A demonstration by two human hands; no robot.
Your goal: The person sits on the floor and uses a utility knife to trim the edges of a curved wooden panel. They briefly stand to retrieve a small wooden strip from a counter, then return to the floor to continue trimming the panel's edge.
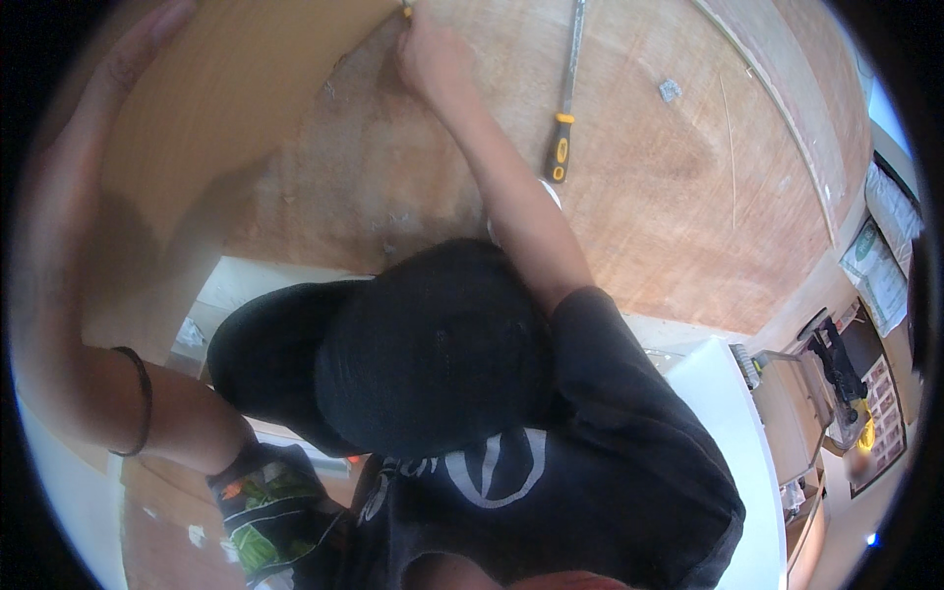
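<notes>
My right hand (435, 55) reaches to the top of the view, closed around a small hand tool (406, 11) with a yellow part, mostly hidden by the fingers and cut off by the frame. It is at the edge of a tan wooden panel (243, 88). My left hand (151, 48) lies along that panel at the upper left, partly lost at the dark rim; its grip is unclear. To the right of my right forearm, a hand file (562, 144) with a black and yellow handle rests on a plywood sheet (641, 199). A white round thing (549, 193) shows partly behind my forearm.
A grey crumpled scrap (670, 90) and a thin wooden strip (730, 151) lie on the plywood. Its right side has a pale edging strip (789, 110). Beyond are a brush (745, 366), plastic sacks (877, 265) and a white board (726, 413). My black-clad knees (435, 346) block the middle.
</notes>
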